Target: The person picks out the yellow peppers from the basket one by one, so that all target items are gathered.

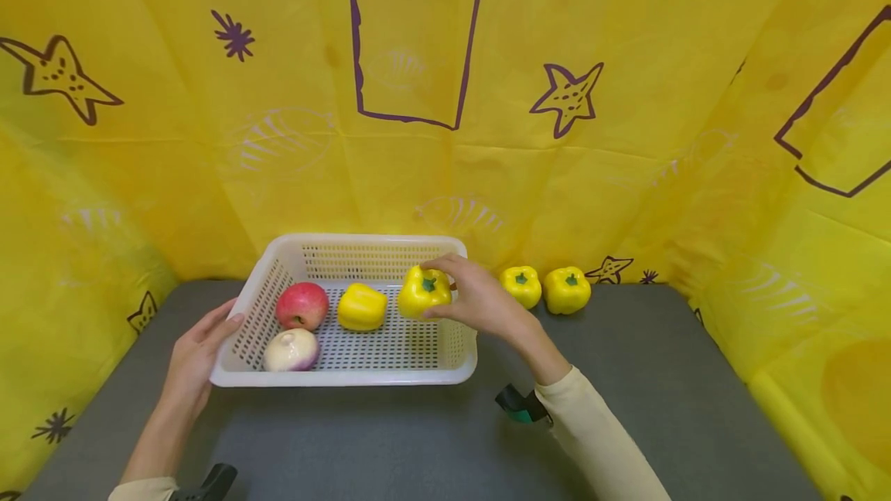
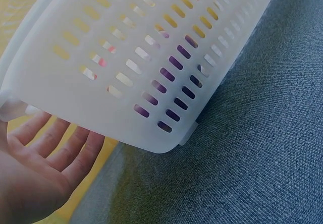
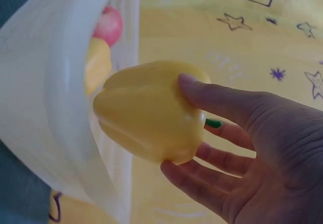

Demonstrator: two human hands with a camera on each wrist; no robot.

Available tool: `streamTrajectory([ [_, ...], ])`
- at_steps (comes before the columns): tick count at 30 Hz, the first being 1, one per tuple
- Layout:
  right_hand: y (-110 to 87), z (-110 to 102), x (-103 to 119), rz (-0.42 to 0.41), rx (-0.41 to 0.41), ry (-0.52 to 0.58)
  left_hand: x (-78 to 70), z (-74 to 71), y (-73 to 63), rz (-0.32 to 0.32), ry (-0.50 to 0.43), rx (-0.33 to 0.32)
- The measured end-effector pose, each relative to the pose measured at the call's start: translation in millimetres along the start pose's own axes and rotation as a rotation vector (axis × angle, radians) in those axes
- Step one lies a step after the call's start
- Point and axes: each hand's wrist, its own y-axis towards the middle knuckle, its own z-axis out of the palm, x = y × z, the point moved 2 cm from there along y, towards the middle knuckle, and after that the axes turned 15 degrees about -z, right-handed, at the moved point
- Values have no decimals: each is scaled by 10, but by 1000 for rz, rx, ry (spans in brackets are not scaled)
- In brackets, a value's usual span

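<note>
My right hand (image 1: 480, 296) holds a yellow bell pepper (image 1: 421, 296) with a green stem over the right part of a white plastic basket (image 1: 341, 379). In the right wrist view, thumb and fingers pinch the held pepper (image 3: 151, 113) around its stem end. My left hand (image 1: 195, 354) grips the basket's left end by the rim; in the left wrist view its fingers (image 2: 75, 153) are partly hidden by the basket wall. Inside lie a red apple (image 1: 302, 305), a white-and-purple onion or turnip (image 1: 291, 350) and another yellow bell pepper (image 1: 362, 307).
Two more yellow bell peppers (image 1: 567, 290) stand side by side on the grey table (image 1: 362, 439), right of the basket near the back edge. A yellow patterned cloth (image 1: 418, 176) hangs behind and at both sides. Dark wrist straps show on both arms.
</note>
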Motion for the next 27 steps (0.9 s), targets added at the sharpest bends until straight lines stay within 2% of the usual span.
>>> streamTrajectory([
  [8,-126,-268,-85,25,-11,-21,7,-13,7,-3,-5,6],
  [14,-229,-448,-179,1,-25,-15,9,-12,10,-9,1,5],
  [20,-298,-572,-244,-17,-17,-8,10,-13,7,-17,19,-12],
  [27,-384,-680,-323,-19,1,-25,2,-6,2,-4,-12,2],
])
